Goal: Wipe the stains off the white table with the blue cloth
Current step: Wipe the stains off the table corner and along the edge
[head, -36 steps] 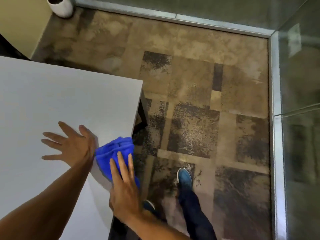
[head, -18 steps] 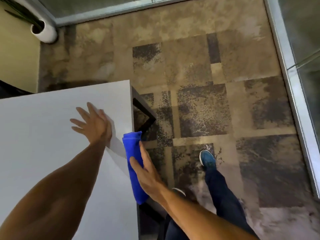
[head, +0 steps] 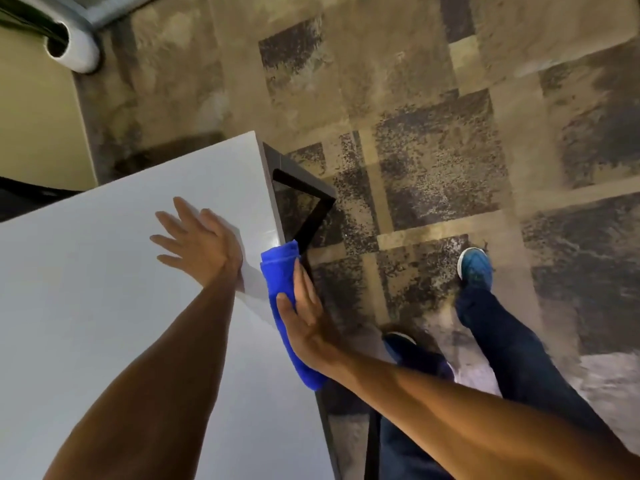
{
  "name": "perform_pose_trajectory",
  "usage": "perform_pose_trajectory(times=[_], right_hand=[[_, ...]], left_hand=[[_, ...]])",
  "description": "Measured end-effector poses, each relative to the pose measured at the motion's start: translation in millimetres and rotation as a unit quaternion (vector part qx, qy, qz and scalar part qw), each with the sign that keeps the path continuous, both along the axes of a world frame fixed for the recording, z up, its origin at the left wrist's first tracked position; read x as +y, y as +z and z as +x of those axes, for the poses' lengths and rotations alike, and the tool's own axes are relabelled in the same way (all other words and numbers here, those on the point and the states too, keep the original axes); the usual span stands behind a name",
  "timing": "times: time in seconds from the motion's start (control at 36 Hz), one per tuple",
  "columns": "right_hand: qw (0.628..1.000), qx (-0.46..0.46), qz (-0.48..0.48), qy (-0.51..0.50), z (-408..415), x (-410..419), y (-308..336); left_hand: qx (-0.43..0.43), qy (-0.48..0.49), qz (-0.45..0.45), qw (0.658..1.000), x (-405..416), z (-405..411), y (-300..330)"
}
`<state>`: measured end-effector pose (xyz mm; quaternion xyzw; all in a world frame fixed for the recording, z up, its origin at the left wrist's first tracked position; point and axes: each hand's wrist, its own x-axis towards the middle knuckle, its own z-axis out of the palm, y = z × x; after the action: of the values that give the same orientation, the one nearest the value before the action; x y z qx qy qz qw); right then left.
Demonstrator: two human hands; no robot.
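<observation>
Right hand (head: 308, 327) has its fingers (head: 304, 285) laid out flat, pressing the blue cloth (head: 282, 282) against the side edge of the white counter (head: 104, 289), not really gripping it, just pinning it there. Left hand (head: 199, 245) is splayed open on top, near the corner, bracing. Looks like edge-wiping is underway; next move probably means sliding the cloth along that edge with steady pressure. Can't spot any stains from here.

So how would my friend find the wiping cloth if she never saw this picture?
Start at the big white table and follow its right edge toward the person. There the right hand presses the blue cloth flat against the table's side. It is the only bright blue, fuzzy, folded thing touching the table.
</observation>
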<state>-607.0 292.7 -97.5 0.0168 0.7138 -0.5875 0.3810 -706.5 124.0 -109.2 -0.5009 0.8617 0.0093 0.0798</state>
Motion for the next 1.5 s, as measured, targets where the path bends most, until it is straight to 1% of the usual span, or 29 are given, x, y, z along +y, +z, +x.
perform_pose_trajectory(times=[0.17, 0.25, 0.36, 0.47, 0.67, 0.81, 0.89, 1.25, 1.39, 1.5], right_hand=[[1.0, -0.014, -0.019, 0.001, -19, -4, -7], [1.0, -0.015, -0.005, -0.008, -25, -8, -5], [0.998, -0.051, -0.041, -0.001, -40, -9, -5], [0.996, -0.059, -0.072, -0.002, -64, -10, -3], [0.993, -0.041, -0.111, -0.029, -90, -21, -9], [0.992, -0.029, -0.113, -0.047, -107, -32, -12], [0.992, -0.038, -0.108, -0.049, -121, -38, -11], [0.998, 0.0, -0.038, -0.045, -213, -74, -7], [0.997, 0.049, 0.005, -0.055, -194, -76, -7], [0.997, 0.074, 0.015, -0.031, -162, -59, -6]], left_hand=[[0.017, -0.007, -0.008, 1.0, 0, 3, -4], [0.02, -0.004, -0.009, 1.0, -4, 6, -8], [0.035, -0.022, -0.006, 0.999, -6, 8, -11], [0.07, -0.05, 0.004, 0.996, -3, 8, -9], [0.078, -0.048, 0.018, 0.996, 2, 7, -1], [0.075, -0.051, 0.025, 0.996, -2, 9, -4], [0.072, -0.051, 0.025, 0.996, -3, 9, -6], [0.075, -0.053, 0.017, 0.996, -4, 8, -7], [0.08, -0.058, 0.012, 0.995, -4, 9, -6], [0.083, -0.064, 0.011, 0.994, -5, 9, -8]])
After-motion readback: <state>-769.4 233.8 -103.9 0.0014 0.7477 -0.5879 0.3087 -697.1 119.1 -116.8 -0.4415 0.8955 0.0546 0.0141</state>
